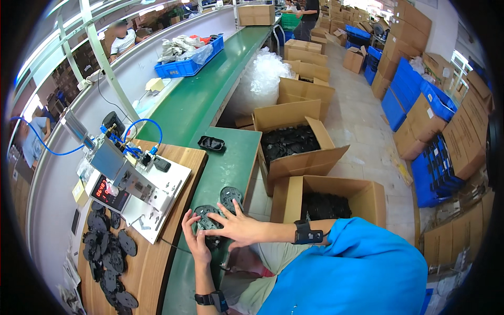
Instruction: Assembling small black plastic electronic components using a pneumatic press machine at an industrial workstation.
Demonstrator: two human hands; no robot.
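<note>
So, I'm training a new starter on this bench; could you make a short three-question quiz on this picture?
1. True or false: the pile of black parts lies on the wooden board.

2. What colour are the lit digits on the display of the machine?
A) green
B) red
C) white

3. What are the fingers of the right hand touching?

Key:
1. True.
2. B.
3. A black round part.
</note>
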